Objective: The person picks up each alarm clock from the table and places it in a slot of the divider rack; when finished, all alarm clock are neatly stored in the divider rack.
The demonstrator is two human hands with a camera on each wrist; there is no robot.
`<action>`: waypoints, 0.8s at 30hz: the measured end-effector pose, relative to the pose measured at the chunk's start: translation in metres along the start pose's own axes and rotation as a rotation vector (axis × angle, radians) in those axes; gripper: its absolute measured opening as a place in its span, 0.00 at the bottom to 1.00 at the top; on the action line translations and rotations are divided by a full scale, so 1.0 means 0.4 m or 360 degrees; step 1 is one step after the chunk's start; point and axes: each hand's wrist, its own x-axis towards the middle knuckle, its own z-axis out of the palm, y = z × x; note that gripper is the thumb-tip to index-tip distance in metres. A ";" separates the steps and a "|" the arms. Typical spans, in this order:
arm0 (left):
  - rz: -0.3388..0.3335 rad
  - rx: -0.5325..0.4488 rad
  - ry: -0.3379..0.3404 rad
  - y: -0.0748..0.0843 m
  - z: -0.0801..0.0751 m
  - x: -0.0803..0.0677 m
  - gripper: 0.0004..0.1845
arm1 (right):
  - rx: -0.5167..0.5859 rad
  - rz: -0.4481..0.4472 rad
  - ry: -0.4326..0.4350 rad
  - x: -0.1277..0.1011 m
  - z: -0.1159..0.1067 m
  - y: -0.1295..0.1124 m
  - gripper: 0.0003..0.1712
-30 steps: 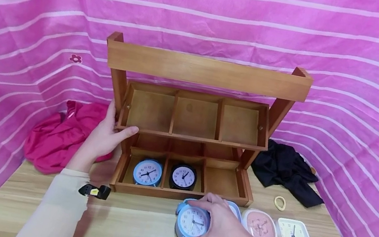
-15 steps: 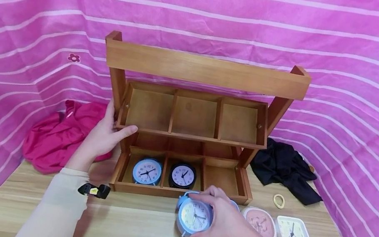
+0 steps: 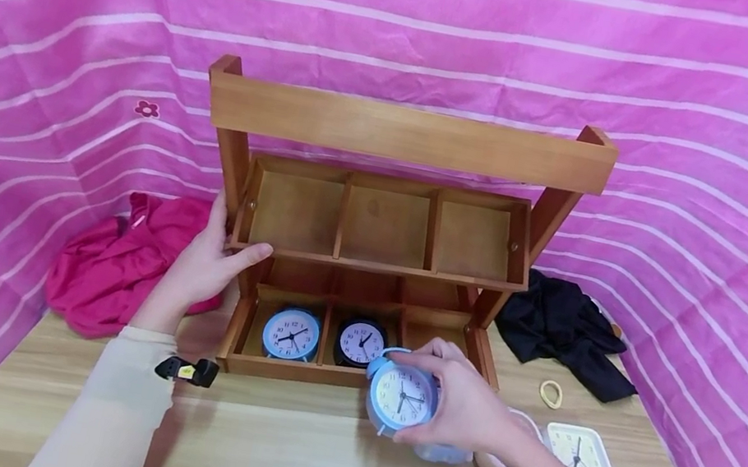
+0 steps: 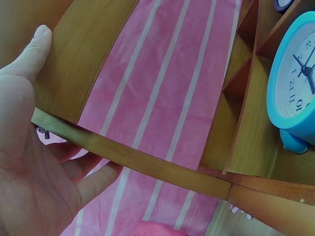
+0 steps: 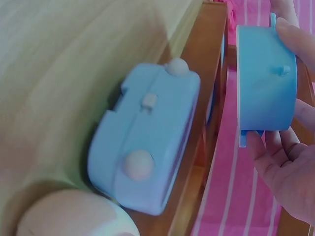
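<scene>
My right hand (image 3: 447, 403) holds a round blue alarm clock (image 3: 401, 397) upright, lifted off the table in front of the lower shelf's right compartment. The right wrist view shows my fingers (image 5: 290, 34) curled round the clock's (image 5: 266, 78) rim from behind. My left hand (image 3: 220, 252) grips the left end of the middle shelf of a wooden rack (image 3: 406, 135), thumb on the front edge (image 4: 133, 157). On the lower shelf stand a blue clock (image 3: 291, 333) at the left and a black clock (image 3: 361, 342) in the middle.
On the table under my right hand lie a light blue clock (image 5: 147, 147), a pink clock (image 3: 491, 465) and a white square clock (image 3: 581, 456). A yellow hair tie (image 3: 552, 393), black cloth (image 3: 563, 329) and red cloth (image 3: 113, 267) flank the rack. Pink striped fabric surrounds all.
My right hand has lifted the round blue clock off the table and carried it up and right toward the lower shelf. The left hand has stayed on the rack.
</scene>
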 end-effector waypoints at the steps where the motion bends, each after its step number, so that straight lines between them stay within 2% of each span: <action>1: 0.0001 0.0004 0.0003 0.001 -0.001 0.001 0.60 | -0.0016 -0.0007 0.0007 0.004 -0.005 0.002 0.52; 7: -0.0006 0.0019 0.0003 -0.001 -0.001 0.003 0.60 | -0.0083 -0.0030 0.0050 0.024 -0.041 0.029 0.52; 20: 0.0025 -0.0011 0.0005 -0.005 -0.002 0.006 0.60 | -0.0141 0.0127 0.0062 0.064 -0.088 0.137 0.51; 24: 0.0027 -0.0006 0.0001 -0.005 -0.001 0.005 0.59 | -0.0192 0.0126 0.0090 0.077 -0.091 0.174 0.52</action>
